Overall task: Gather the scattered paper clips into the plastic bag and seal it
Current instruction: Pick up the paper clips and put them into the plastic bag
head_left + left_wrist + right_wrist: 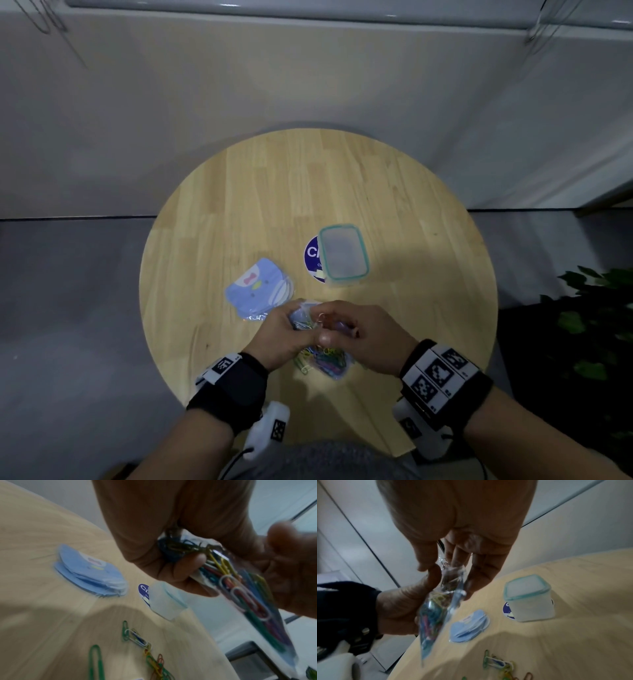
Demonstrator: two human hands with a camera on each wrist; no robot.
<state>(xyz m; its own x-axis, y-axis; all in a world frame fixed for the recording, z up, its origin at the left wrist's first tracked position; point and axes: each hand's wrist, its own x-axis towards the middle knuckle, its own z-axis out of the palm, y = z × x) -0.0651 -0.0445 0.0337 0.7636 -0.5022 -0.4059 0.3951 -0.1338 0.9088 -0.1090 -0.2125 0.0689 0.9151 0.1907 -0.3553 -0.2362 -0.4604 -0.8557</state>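
I hold the thin, limp clear plastic bag (pixel 254 601) of coloured wire paper clips (pixel 243 596) above the near table edge, left hand (pixel 284 334) curled round its mouth, right hand (pixel 356 329) pinching the slippery film there, loose clips (pixel 149 654) lying below.

Only the white letters "Cl" can be read on the round blue sticker (pixel 311 254), half hidden under the plastic box (pixel 343 254). The smaller print is blurred.
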